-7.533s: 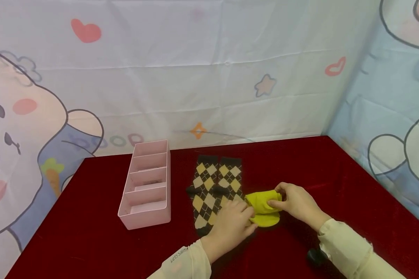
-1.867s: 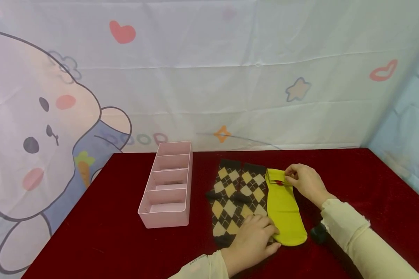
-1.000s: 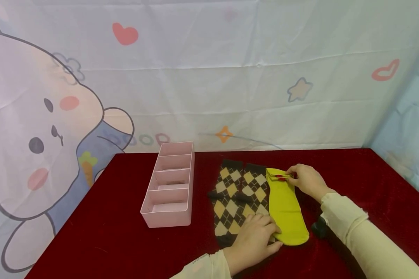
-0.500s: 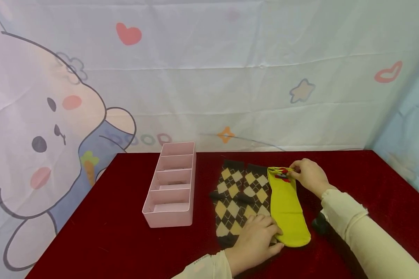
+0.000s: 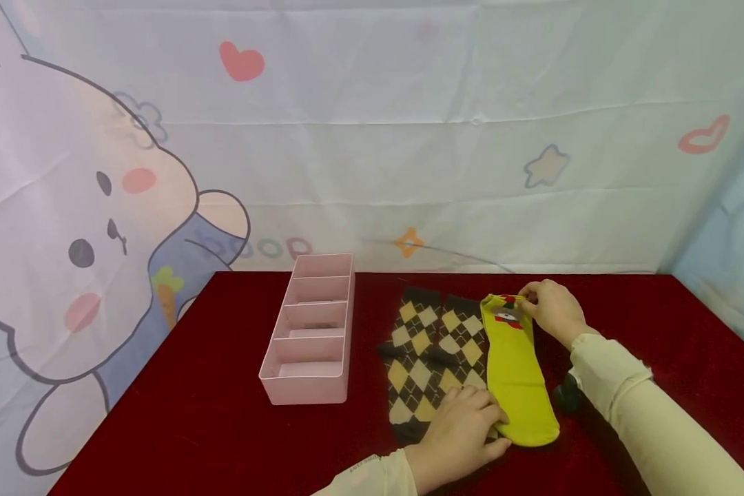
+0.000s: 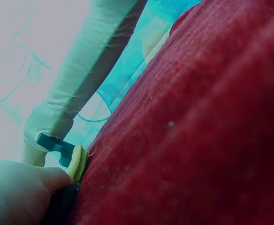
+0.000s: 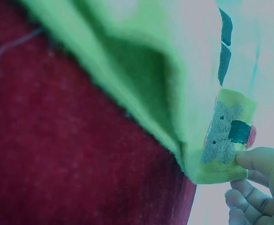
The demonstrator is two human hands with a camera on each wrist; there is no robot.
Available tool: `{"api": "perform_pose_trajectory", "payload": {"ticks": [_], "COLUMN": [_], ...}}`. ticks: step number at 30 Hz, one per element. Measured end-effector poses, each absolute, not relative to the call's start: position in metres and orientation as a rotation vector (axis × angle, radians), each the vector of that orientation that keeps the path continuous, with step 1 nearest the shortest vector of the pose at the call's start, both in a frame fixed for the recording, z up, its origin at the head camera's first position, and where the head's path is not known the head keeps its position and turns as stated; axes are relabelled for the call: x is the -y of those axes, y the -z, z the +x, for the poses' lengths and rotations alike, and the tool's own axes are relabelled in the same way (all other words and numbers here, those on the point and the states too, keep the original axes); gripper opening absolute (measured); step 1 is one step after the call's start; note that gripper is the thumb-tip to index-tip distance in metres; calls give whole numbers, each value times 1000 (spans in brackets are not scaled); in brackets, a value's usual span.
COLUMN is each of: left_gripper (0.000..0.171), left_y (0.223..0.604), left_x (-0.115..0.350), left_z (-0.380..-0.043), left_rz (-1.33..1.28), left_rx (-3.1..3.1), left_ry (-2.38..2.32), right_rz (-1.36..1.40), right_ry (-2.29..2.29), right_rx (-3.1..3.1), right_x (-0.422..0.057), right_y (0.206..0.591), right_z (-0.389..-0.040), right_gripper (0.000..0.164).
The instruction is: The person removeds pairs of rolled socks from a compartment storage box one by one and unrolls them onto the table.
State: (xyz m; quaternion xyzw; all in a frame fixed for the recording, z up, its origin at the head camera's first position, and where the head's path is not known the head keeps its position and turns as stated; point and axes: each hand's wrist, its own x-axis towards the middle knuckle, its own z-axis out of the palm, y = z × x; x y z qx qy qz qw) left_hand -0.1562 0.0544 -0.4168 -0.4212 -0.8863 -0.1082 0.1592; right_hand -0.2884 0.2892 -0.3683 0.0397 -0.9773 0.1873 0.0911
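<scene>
A long yellow sock (image 5: pixel 521 393) lies flat on the red cloth, toe toward me, with a grey, red and dark animal motif near its cuff. My right hand (image 5: pixel 553 310) pinches the cuff's right corner between thumb and fingers; the right wrist view shows this corner (image 7: pixel 221 140) held upright, with the thumb (image 7: pixel 261 159) on the motif side. My left hand (image 5: pixel 461 434) rests with loosely bent fingers on the sock's left edge near the toe. In the left wrist view its thumb lies beside the layered yellow edge (image 6: pixel 78 164). Two argyle socks (image 5: pixel 418 372) lie left of the yellow one, partly under my left hand.
A pink box (image 5: pixel 306 389) with several compartments stands left of the socks. Red cloth (image 5: pixel 223 413) covers the table, whose back edge meets a printed cartoon curtain (image 5: pixel 359 138). A small dark device (image 5: pixel 567 396) sits at the right sleeve.
The yellow sock was folded up; it now lies unrolled lengthwise. My right hand has turned its folded cuff up and away from me, exposing the motif. The left hand stays near the toe.
</scene>
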Motion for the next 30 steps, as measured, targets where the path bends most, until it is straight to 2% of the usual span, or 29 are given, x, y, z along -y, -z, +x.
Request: {"api": "perform_pose_trajectory", "payload": {"ticks": [22,30], "left_gripper": [21,21], "left_y": [414,416], "left_x": [-55,-54], "left_z": [-155,-156], "left_rz": [-1223,-1225], "left_rx": [2606,2584], "left_ry": [287,281], "right_rz": [52,18], "right_ry": [-569,-601], "right_rx": [2962,2974], "right_x": [-291,-291], "right_y": [377,380], "right_z": [-310,-312], "right_gripper": [30,26]}}
